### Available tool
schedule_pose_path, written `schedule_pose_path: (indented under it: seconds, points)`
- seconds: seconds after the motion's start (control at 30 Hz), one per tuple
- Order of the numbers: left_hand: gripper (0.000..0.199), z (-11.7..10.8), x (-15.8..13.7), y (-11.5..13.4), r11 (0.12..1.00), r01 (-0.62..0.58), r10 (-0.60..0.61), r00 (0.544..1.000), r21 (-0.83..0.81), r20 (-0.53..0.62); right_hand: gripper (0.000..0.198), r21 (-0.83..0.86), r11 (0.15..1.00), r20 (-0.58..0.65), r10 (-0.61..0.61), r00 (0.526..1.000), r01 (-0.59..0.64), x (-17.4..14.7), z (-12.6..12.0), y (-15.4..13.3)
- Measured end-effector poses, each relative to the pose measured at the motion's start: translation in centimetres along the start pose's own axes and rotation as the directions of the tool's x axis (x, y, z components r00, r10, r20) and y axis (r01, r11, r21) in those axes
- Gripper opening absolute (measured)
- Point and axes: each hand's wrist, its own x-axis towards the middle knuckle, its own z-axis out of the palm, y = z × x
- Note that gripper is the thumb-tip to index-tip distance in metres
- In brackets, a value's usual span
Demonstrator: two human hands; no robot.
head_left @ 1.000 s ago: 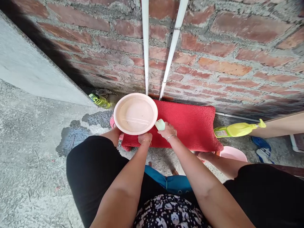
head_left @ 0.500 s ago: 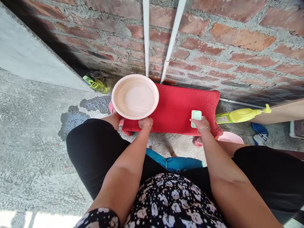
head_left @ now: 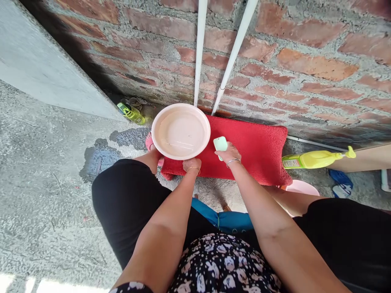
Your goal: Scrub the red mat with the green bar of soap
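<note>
A wide red cloth (head_left: pixel 253 148) with a fleecy edge lies spread over a low bench or board. My left hand (head_left: pixel 192 163) is closed at its front edge, just below a pale pink basin (head_left: pixel 160 142), and seems to grip the cloth. The basin sits on the cloth's left end and appears to hold clear water. My right hand (head_left: pixel 231 154) grips a mint-green rounded block (head_left: pixel 220 143), which looks like the back of a scrub brush. It is tilted above the middle of the cloth; its underside is hidden.
Beyond the cloth rises a brick wall (head_left: pixel 171 24) with two white pipes (head_left: pixel 200 53). A yellow pump bottle (head_left: pixel 317 158) is at right, near a pink tub (head_left: pixel 302 187) and blue-and-white slippers (head_left: pixel 341 183). A green bottle (head_left: pixel 131 113) lies left, by wet concrete (head_left: pixel 99 158).
My right hand has carried the mint-green block leftward across the cloth, toward the basin, and it is tilted now. My left hand stays by the basin. The view has shifted slightly.
</note>
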Motion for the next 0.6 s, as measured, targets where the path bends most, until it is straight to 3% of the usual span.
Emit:
schedule_pose_path:
  seconds: [0.1, 0.23, 0.33, 0.47, 0.53, 0.6]
  points:
    - [0.032, 0.2, 0.1, 0.2, 1.0, 0.018, -0.018, 1.0, -0.005, 0.01, 0.067, -0.057, 0.993, 0.038, -0.097, 0.995, 0.099, 0.7, 1.0, -3.1]
    - [0.033, 0.1, 0.2, 0.4, 0.998, 0.062, -0.062, 0.997, -0.002, 0.033, 0.068, -0.058, 0.994, 0.063, -0.086, 0.994, 0.09, 1.7, 0.8, -2.2]
    - [0.035, 0.0, 0.1, 0.3, 0.998, 0.07, -0.069, 0.997, 0.0, 0.041, 0.07, -0.006, 1.0, 0.033, 0.028, 0.999, -0.028, 2.4, -0.7, 1.7]
    - [0.036, -0.3, -0.1, 0.1, 0.999, 0.036, -0.036, 0.999, 0.004, 0.037, 0.066, 0.104, 0.976, -0.057, 0.2, 0.978, -0.194, 2.6, -2.8, 9.4]
    - [0.035, -0.4, -0.2, 0.0, 1.0, 0.015, -0.016, 0.999, 0.007, 0.031, 0.06, 0.153, 0.961, -0.1, 0.249, 0.963, -0.232, 2.4, -3.4, 13.4]
    - [0.034, -0.5, -0.2, -0.1, 1.0, 0.001, -0.001, 1.0, 0.013, 0.025, 0.052, 0.14, 0.97, -0.13, 0.218, 0.967, -0.199, 2.0, -3.6, 16.8]
